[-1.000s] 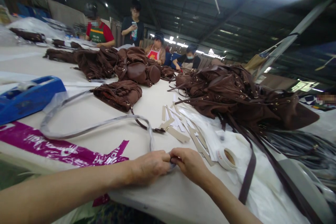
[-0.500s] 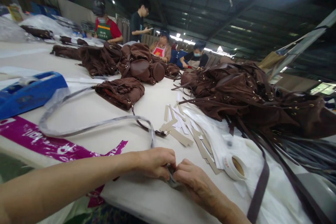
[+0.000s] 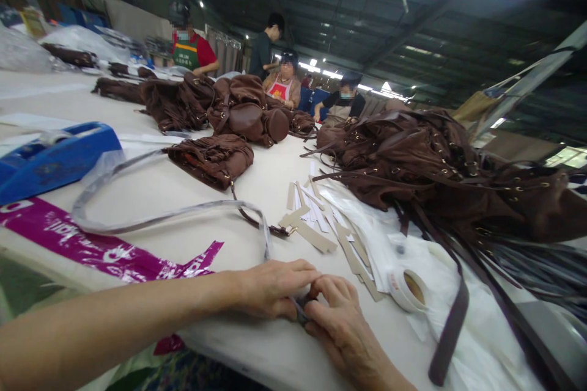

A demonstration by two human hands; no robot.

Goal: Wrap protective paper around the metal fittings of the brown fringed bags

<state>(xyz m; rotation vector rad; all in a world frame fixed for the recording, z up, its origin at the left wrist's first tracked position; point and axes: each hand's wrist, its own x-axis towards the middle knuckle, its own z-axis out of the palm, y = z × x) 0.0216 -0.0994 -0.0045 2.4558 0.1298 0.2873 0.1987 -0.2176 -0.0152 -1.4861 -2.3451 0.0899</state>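
Note:
At the table's near edge, my left hand [image 3: 273,288] and my right hand [image 3: 337,311] meet with closed, curled fingers. Between them they pinch a plastic-wrapped strap [image 3: 172,218]; only a small grey piece of it shows at the fingertips. From there the strap runs under my left hand and loops left to a small brown drawstring bag [image 3: 213,160] lying on its side. A short buckled strap end [image 3: 270,227] trails from that bag toward my hands.
A blue tape dispenser [image 3: 59,159] and purple printed tape [image 3: 101,244] lie left. Cardboard and paper strips [image 3: 316,220], a tape roll [image 3: 408,290], white plastic sheeting [image 3: 463,293] and a heap of brown bags [image 3: 403,153] are right. More bags [image 3: 247,107] and several people are beyond.
My right hand has shifted slightly and bent its fingers more over the strap; my left fingers have stretched forward across it. In the background, a standing person has moved right.

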